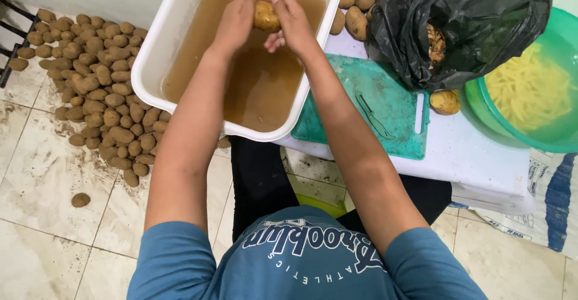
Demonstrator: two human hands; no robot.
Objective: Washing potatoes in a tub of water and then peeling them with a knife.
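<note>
Gripping potato [265,16], both hands over tub [158,47]; black bag [475,23] right.

Both arms stretched fwd, left hand [236,20] & right hand [289,23] cupped together.

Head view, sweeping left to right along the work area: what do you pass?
Pile of potatoes on the floor → white tub of brown water → green cutting board → black plastic bag → green bowl of cut strips.
</note>
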